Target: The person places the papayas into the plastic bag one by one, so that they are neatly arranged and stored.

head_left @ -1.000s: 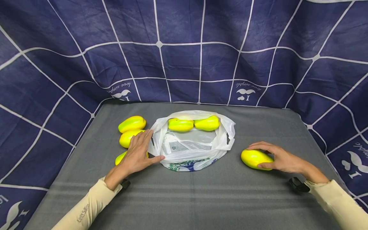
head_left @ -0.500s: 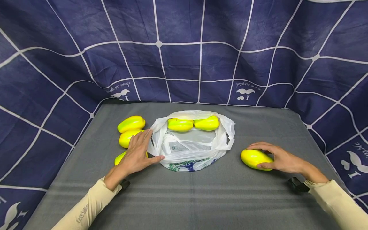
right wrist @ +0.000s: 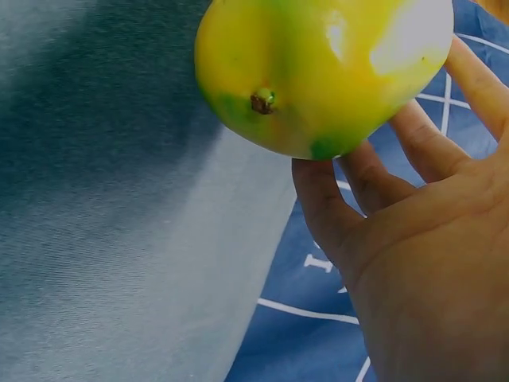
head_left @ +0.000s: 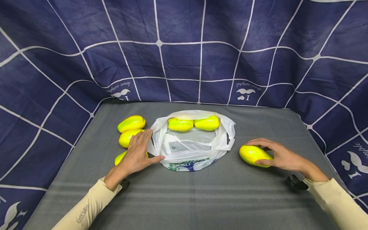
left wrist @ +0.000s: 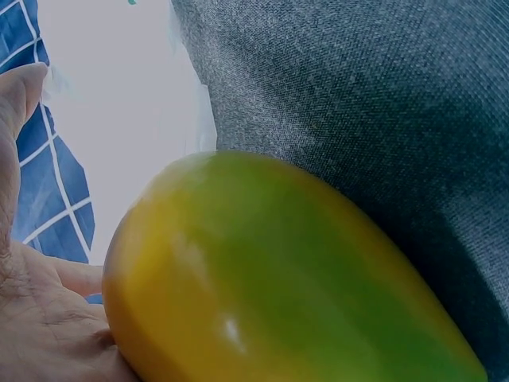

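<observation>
In the head view my right hand (head_left: 283, 157) grips a yellow mango (head_left: 254, 155) at the right of the grey cloth, thumb on the near side and fingers over the far side. The right wrist view shows the stem end of this mango (right wrist: 318, 72) against the fingers. My left hand (head_left: 136, 156) lies with fairly straight fingers at the left edge of a white plastic bag (head_left: 184, 156), its thumb at the bag's near rim. Beneath that hand a mango (left wrist: 278, 270) is partly hidden. The bag's mouth stands open, with two mangoes (head_left: 180, 125) inside along the far wall.
Two more mangoes, one farther back (head_left: 131, 124) and one nearer (head_left: 129, 138), lie left of the bag. A grey cloth (head_left: 201, 198) covers the table. Behind and at both sides hangs a navy curtain (head_left: 184, 60) with white grid lines.
My right hand has shifted the mango slightly to the left and up in the head view, seemingly lifting it a little. The left hand and the bag have stayed in place.
</observation>
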Motion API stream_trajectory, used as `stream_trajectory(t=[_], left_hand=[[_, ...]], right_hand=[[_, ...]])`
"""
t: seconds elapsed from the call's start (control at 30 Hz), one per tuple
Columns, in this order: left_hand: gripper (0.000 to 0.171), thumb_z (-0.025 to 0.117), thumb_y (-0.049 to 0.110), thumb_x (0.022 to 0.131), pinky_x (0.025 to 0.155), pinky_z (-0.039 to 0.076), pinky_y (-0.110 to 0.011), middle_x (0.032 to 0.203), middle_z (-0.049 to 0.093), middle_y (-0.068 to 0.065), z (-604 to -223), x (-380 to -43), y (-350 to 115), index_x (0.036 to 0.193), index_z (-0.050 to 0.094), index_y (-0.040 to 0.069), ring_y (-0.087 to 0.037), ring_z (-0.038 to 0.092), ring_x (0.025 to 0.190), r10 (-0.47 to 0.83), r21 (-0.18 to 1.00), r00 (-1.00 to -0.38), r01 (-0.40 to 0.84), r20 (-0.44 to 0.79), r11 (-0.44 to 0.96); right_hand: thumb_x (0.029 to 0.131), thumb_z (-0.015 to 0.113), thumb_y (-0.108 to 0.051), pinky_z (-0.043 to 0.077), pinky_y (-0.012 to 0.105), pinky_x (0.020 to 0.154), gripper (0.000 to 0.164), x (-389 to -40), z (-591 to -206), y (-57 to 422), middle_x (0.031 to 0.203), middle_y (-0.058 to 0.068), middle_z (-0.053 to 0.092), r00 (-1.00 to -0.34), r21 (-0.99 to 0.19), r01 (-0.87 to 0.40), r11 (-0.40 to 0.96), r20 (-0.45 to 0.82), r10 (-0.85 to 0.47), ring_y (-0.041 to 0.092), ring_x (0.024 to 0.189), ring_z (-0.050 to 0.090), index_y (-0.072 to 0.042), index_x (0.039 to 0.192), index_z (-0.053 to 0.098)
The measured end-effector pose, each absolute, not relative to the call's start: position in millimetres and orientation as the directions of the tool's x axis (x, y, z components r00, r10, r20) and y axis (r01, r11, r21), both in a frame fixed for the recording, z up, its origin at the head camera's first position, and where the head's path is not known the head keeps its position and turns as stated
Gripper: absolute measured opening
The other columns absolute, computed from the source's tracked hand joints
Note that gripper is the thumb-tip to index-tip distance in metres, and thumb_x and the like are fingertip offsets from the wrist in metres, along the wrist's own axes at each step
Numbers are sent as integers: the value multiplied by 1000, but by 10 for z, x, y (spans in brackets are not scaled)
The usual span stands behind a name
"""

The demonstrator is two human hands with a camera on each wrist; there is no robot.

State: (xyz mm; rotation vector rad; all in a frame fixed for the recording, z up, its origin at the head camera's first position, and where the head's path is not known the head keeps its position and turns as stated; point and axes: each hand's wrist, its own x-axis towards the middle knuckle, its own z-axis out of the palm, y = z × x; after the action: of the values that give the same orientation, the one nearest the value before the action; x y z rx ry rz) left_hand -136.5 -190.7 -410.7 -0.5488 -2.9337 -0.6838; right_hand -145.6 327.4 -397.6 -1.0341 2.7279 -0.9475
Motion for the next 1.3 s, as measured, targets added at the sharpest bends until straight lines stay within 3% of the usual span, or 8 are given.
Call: stream_trajectory(t=[0.67, 0.93, 1.3], left_hand=[[107, 80, 49, 79, 117, 14, -65, 158, 29, -28, -4073, -1357, -1905, 154, 27, -6, -48, 26, 145, 319, 408, -936, 353, 151, 842], [108, 80, 50, 79, 118, 13, -64, 159, 27, -27, -4083, -1364, -1894, 155, 26, -5, -47, 24, 146, 316, 408, -939, 343, 136, 846], [108, 80, 51, 80, 119, 12, -65, 160, 26, -26, -4088, -1374, -1889, 155, 25, -4, -46, 23, 147, 311, 410, -944, 330, 115, 850]], right_hand=[[76, 89, -13, 40, 9, 96, 71, -1772, -3605, 3035, 138, -6, 58, -754, -574, -604, 552, 187, -630, -3, 126, 49, -21, 139, 57], [80, 86, -16, 45, 14, 94, 69, -1853, -3505, 2848, 140, -9, 56, -771, -602, -569, 560, 154, -618, 0, 123, 51, -27, 140, 56], [83, 82, -10, 42, 14, 101, 68, -2037, -3418, 2388, 143, -2, 54, -715, -642, -631, 436, 263, -647, 1, 127, 48, -20, 144, 53]])
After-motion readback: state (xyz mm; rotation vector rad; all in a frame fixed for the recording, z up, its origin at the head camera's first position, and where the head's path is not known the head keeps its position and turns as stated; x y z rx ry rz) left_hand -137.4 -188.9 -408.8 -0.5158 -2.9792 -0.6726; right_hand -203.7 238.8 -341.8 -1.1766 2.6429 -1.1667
